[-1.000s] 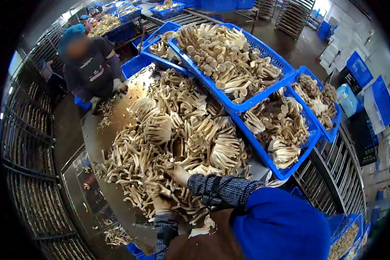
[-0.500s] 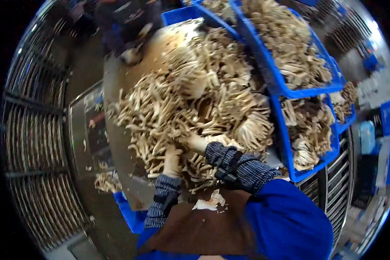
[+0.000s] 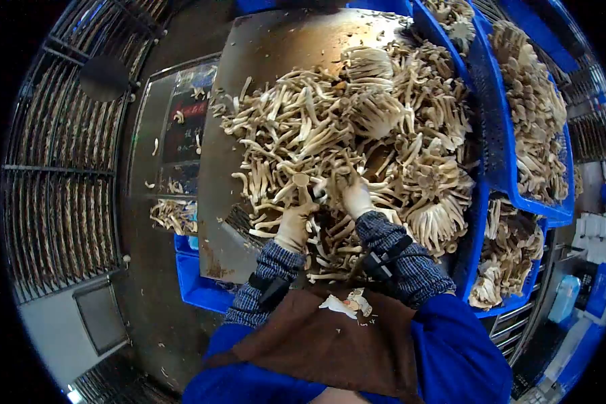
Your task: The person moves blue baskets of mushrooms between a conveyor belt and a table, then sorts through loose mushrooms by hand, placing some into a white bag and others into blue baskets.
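Note:
A broad heap of pale, long-stemmed mushrooms (image 3: pixel 303 124) covers much of the metal table (image 3: pixel 215 195). At the heap's near side, my left hand (image 3: pixel 294 225) is closed around a mushroom (image 3: pixel 301 180), whose round, flat end faces up. Close by on the right, my right hand (image 3: pixel 355 195) has its fingers curled down among the stems, pinching a mushroom (image 3: pixel 344 171); its fingertips are partly hidden. A fanned cluster of mushrooms (image 3: pixel 439 225) lies to the right of that hand. Striped sleeve covers end at both wrists.
Blue crates (image 3: pixel 516 192) filled with mushrooms line the table's right side. At the left, a blue bin (image 3: pixel 198 286) sits below the table edge, near a small mushroom pile (image 3: pixel 172 215). Tall racks (image 3: pixel 60 229) stand far left. White scraps (image 3: pixel 343 306) lie on the brown apron (image 3: pixel 316 337).
My view has swung, so the table and heap appear farther right. The person across the table has left view. My left hand now shows a mushroom lifted in it; both hands are farther apart.

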`<state>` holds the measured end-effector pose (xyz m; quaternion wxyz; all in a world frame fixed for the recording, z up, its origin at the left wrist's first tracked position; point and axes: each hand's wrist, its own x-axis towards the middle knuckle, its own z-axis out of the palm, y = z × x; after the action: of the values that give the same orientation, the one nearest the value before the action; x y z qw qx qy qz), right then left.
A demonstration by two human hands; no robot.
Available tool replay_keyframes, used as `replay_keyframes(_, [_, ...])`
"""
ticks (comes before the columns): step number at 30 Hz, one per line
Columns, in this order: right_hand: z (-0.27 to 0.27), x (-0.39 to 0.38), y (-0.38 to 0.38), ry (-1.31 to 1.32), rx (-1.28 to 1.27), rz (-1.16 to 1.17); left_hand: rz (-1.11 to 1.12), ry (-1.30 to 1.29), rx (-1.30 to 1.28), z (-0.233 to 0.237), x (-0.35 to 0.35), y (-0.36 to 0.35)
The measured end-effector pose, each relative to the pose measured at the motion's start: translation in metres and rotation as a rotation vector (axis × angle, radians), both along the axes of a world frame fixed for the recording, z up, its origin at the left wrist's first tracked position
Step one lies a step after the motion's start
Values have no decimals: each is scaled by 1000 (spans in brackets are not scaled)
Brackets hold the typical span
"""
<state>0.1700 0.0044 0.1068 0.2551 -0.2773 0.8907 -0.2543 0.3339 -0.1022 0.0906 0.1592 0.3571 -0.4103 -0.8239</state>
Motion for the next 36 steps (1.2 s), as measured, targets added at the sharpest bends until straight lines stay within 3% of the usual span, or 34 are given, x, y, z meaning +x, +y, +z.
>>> replay_keyframes(2, [6, -6, 4, 100, -120, 77, 115, 100, 277, 101, -16, 2])
replay_keyframes(3, [6, -8, 1, 104, -157, 90, 95, -83, 131, 98, -16, -6])
replay_keyframes(5, [-4, -21, -9, -93, -241, -48, 73, 8, -8, 42, -7, -17])
replay_keyframes(6, [-14, -30, -15, -233, -296, -162, -95, -174, -177, 62, -7, -21])
replay_keyframes(7, [-5, -35, -20, -110, -319, -183, -263, -356, -343, 86, -7, -25])
replay_keyframes(9, [64, -49, -41, 247, -381, 237, -351, -275, -534, 90, -3, -26])
replay_keyframes(10, [96, -50, -64, 283, 18, 374, -382, -230, -447, 76, 0, -25])
replay_keyframes(11, [78, -52, -80, 671, 139, 584, -412, -229, -431, 79, 3, -21])
replay_keyframes(12, [28, -61, -98, 496, 176, 534, -487, -340, -444, 78, 3, -17])
replay_keyframes(13, [22, -61, -108, 445, 157, 511, -562, -450, -456, 75, 5, -13])
replay_keyframes(14, [17, -61, -118, 396, 137, 487, -543, -299, -686, 75, 7, -8])
replay_keyframes(15, [25, -62, -132, 403, 129, 494, -646, -277, -502, 74, 5, -7])
replay_keyframes(17, [37, -63, -154, 569, 608, 806, -735, -258, -789, 75, 15, -2])
replay_keyframes(18, [16, -73, -148, 401, 445, 627, -711, -285, -744, 86, 18, -2])
replay_keyframes(19, [96, -64, -151, 254, 528, 582, -623, -367, -819, 90, 23, -1])
replay_keyframes(21, [93, -65, -117, 93, 12, 339, -290, -483, -652, 72, 40, -4])
replay_keyframes(22, [96, -66, -104, 56, -83, 238, -132, -550, -431, 107, 38, -7])
replay_keyframes(23, [56, -83, -92, -246, -243, 144, 21, -612, -353, 45, 59, -4])
replay_keyframes(25, [43, -92, -67, -47, -109, 219, 82, -488, -86, 4, 82, -7])
replay_keyframes(26, [35, -97, -55, 133, -5, 291, 171, -361, -22, -3, 82, 0])
replay_keyframes(27, [59, -92, -51, 180, 103, 299, 174, -357, -21, 9, 71, -1])
replay_keyframes(29, [73, -82, -56, 59, 373, 411, 101, -352, -148, 45, 40, -6])
replay_keyframes(30, [67, -75, -55, 83, 355, 424, 137, -440, -37, 11, 33, -7])
replay_keyframes(31, [57, -70, -56, 105, 338, 434, 101, -423, -68, 18, 14, -15])
replay_keyframes(32, [50, -64, -63, 160, 423, 464, 224, -159, 121, -42, 14, -21])
replay_keyframes(34, [29, -60, -68, 184, 355, 442, 145, -499, 13, 14, -35, -45])
replay_keyframes(36, [23, -60, -80, 156, 332, 372, 193, -256, 88, -137, -32, -61])
